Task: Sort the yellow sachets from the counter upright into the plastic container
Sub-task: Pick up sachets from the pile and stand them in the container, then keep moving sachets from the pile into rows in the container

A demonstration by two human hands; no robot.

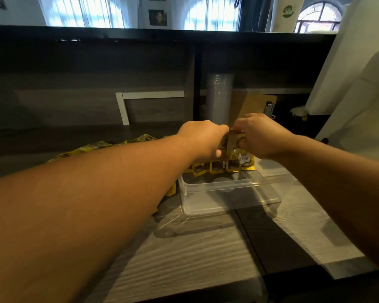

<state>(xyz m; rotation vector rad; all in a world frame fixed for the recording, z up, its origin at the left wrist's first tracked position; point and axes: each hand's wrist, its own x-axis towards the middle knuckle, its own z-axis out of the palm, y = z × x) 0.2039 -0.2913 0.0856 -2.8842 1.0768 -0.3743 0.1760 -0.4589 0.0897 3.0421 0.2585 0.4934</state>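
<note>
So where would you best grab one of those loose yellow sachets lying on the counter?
Probably by a thin outer edge, coming from above. The loose sachets lie flat on the counter, overlapping in a pile, so only edges lift free for a pinch between thumb and fingers.

Open near half of container (228,193); upright sachets (223,166) crowding far end.

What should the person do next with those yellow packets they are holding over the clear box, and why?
Probably lower the held sachets into the plastic container, upright beside the row of sachets already standing at its far end. Both the left hand and right hand grip them just above that row, and the near part looks unfilled.
</note>
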